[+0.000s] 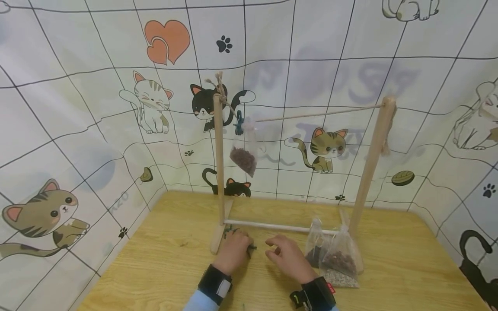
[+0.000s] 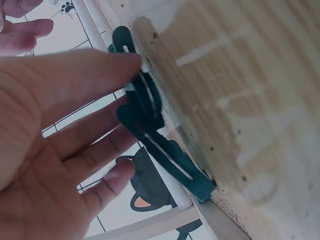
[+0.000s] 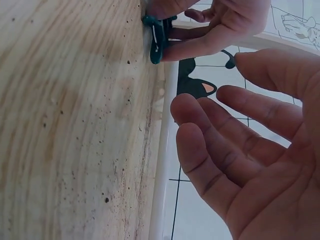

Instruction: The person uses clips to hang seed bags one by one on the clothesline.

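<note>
My left hand is low over the table near the left foot of a wooden stand. Its thumb and fingers pinch a dark green clothespin, seen in the left wrist view. A second green clothespin lies against it on the tabletop. My right hand hovers to the right with loosely bent fingers, holding nothing. A clear bag of reddish-brown bits hangs from the stand's rope, with a dark clothespin at its top.
Clear bags with dark and brown contents stand beside the stand's right post. A white crossbar runs low between the posts, just behind my hands. Cat-patterned cloth surrounds the wooden table.
</note>
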A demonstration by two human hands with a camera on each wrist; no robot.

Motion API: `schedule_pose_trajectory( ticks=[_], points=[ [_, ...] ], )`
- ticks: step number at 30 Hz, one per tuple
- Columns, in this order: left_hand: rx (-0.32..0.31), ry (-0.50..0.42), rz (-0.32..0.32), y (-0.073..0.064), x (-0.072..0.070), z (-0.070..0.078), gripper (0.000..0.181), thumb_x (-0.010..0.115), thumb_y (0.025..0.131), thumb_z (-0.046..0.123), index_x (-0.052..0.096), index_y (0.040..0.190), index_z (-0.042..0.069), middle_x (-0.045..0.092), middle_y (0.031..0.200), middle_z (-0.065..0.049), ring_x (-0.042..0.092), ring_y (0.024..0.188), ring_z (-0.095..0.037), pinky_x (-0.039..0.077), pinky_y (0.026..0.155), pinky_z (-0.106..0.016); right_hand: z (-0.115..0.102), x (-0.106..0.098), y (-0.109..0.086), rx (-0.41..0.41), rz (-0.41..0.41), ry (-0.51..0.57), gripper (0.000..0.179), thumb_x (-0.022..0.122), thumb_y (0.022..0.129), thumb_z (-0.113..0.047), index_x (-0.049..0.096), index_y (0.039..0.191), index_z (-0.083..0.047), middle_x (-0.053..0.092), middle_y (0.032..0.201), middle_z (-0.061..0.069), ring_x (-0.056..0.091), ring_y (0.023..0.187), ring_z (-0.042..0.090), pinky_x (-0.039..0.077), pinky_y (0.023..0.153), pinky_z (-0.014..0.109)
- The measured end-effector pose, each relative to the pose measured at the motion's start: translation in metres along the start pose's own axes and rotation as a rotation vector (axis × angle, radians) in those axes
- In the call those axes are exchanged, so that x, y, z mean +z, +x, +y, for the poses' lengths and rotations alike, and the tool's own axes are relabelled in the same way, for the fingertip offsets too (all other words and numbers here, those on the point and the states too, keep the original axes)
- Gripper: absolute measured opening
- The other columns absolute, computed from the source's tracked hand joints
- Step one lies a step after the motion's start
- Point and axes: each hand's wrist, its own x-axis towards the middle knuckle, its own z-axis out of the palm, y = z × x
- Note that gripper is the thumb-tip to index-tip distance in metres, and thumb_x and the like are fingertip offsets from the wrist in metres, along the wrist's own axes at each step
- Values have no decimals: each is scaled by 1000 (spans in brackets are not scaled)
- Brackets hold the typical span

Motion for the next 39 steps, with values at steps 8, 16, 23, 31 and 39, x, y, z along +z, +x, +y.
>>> schedule_pose_trajectory(
  ticks=[8, 16, 23, 31, 39],
  points=[
    [-35, -277, 75, 4, -13, 0, 24, 68, 71, 15, 67, 94, 14, 60, 83, 3, 53, 76, -10, 44, 66, -25, 4, -8, -2, 39, 58, 3, 31, 60, 89, -27, 63, 116, -12, 64, 110, 6, 57, 75, 6, 47, 63, 23],
    [-49, -652, 162, 10, -42, 6, 42, 65, 77, 18, 60, 118, 11, 65, 97, 2, 61, 85, -10, 50, 70, -24, -1, -25, -7, 1, 153, 79, 32, 63, 87, -28, 61, 118, -21, 65, 105, 4, 59, 77, 7, 49, 65, 24],
    [-6, -893, 156, 15, -55, 17, 44, 66, 78, 18, 58, 121, 16, 66, 99, 3, 62, 83, -10, 51, 71, -24, -6, -34, -12, -48, 171, 184, 46, 67, 83, -35, 56, 124, -18, 64, 106, -2, 62, 81, 7, 51, 68, 26],
    [45, -1052, 142, 17, -59, 28, 34, 68, 79, 9, 60, 113, 9, 67, 102, -5, 65, 85, -19, 53, 75, -30, -20, -40, -13, -84, 183, 253, 47, 69, 81, -24, 56, 125, -11, 64, 110, 7, 63, 82, 11, 52, 69, 30],
    [43, -1116, 110, 17, -58, 35, 37, 68, 79, 7, 58, 114, 9, 64, 108, -8, 66, 89, -22, 52, 77, -30, -36, -48, -15, -122, 194, 245, 43, 69, 80, -14, 58, 120, -6, 65, 99, 11, 62, 76, 12, 52, 64, 30]
  ],
)
